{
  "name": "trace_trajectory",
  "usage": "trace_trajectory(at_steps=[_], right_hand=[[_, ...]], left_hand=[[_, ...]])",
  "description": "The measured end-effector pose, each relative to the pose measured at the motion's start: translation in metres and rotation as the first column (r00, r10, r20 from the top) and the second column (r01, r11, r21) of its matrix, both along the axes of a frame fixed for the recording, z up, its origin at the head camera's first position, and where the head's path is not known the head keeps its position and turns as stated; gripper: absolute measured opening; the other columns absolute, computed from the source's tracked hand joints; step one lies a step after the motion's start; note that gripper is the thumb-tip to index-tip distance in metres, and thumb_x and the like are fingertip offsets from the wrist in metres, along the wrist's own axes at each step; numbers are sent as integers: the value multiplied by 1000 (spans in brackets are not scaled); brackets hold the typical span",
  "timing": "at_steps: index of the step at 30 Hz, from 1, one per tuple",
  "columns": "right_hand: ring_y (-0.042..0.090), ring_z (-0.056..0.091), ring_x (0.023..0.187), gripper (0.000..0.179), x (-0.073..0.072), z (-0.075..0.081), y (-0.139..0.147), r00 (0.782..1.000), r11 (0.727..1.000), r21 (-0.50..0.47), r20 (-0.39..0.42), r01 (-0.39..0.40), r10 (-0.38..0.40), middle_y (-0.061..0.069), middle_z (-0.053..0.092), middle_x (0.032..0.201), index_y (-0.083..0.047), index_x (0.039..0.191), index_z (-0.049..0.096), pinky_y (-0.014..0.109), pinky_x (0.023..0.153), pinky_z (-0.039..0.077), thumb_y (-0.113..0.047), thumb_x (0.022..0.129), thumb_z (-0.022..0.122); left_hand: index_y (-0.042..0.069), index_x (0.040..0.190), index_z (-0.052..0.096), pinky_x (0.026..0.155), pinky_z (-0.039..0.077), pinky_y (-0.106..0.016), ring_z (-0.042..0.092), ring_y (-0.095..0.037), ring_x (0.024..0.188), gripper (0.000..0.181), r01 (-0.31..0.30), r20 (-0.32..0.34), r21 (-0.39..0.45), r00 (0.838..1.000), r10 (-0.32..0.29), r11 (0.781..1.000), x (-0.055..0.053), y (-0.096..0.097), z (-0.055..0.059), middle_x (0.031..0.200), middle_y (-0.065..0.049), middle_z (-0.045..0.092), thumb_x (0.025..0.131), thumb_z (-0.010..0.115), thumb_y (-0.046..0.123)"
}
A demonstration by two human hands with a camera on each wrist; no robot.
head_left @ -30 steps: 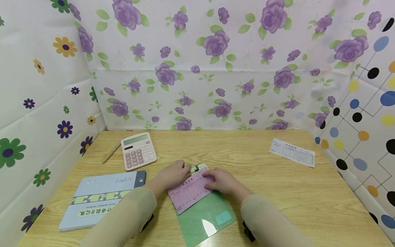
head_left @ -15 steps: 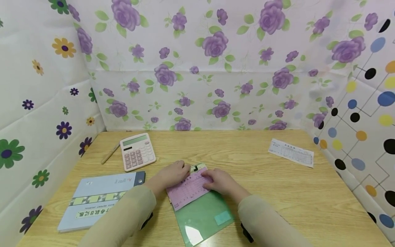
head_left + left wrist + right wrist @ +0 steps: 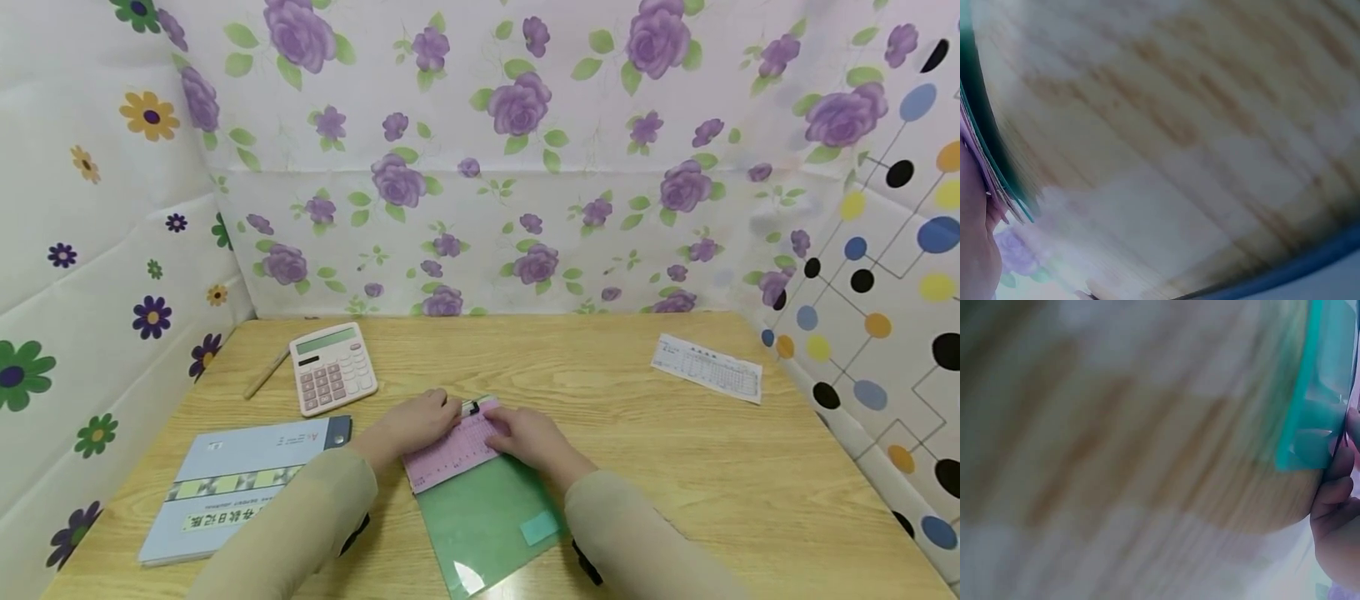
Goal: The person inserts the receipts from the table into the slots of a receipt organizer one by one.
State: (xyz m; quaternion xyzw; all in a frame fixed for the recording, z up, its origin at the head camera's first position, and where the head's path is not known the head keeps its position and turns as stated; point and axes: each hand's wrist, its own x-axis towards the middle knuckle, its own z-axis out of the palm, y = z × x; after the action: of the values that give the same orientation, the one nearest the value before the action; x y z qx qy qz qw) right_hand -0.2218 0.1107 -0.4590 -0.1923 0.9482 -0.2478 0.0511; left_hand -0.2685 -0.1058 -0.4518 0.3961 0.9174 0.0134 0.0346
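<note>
A green clip folder lies slantwise at the front middle of the table. Across its upper part is a pink printed slip, its top edge at the black metal clip. My left hand grips the folder's upper left corner, fingertips beside the clip and over the slip's edge. My right hand pinches the upper right part of the slip, thumb on top. Both wrist views are largely filled by blurred tabletop; the right one shows curled fingers at the folder's green edge.
Left of the folder lies a blue account book, partly behind my left sleeve. A pink-and-white calculator and a pen lie farther back. A white printed slip rests at the back right. Patterned cloth closes off the table's back and sides.
The pink slip has slid up toward the clip, uncovering more green folder below it. My right hand has shifted slightly left with it; my left hand stays nearly still.
</note>
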Motion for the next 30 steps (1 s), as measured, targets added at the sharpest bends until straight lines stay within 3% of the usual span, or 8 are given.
trace_trajectory(at_steps=[6, 13, 23, 30], right_hand=[[29, 58, 106, 44, -2, 0, -3, 1000, 1000, 4, 5, 12, -12, 12, 65, 112, -15, 129, 58, 44, 91, 43, -33, 89, 64], [29, 60, 98, 45, -1, -1, -2, 1000, 1000, 18, 18, 7, -7, 15, 65, 105, -14, 130, 57, 44, 86, 45, -33, 89, 64], [29, 59, 101, 45, -2, 1, -2, 999, 1000, 21, 29, 21, -22, 14, 65, 108, -15, 130, 57, 44, 88, 45, -33, 89, 64], [30, 57, 108, 45, 0, 5, -3, 998, 999, 7, 36, 45, -46, 14, 63, 116, -14, 131, 56, 44, 93, 42, -31, 90, 63]], left_hand=[[14, 118, 51, 77, 49, -36, 55, -21, 91, 26, -23, 8, -22, 1000, 24, 999, -1, -2, -4, 99, -6, 51, 102, 38, 29], [15, 135, 43, 81, 48, -41, 55, -27, 100, 36, -27, 35, -27, 999, 28, 999, 2, -1, -3, 110, -13, 53, 103, 34, 29], [16, 141, 38, 87, 45, -43, 53, -30, 109, 40, -39, 37, -36, 999, 40, 999, -1, -2, -6, 121, -16, 51, 104, 32, 30], [14, 141, 38, 86, 46, -42, 54, -29, 107, 41, -21, 22, -46, 999, 22, 999, -1, 0, -6, 119, -16, 51, 104, 31, 30]])
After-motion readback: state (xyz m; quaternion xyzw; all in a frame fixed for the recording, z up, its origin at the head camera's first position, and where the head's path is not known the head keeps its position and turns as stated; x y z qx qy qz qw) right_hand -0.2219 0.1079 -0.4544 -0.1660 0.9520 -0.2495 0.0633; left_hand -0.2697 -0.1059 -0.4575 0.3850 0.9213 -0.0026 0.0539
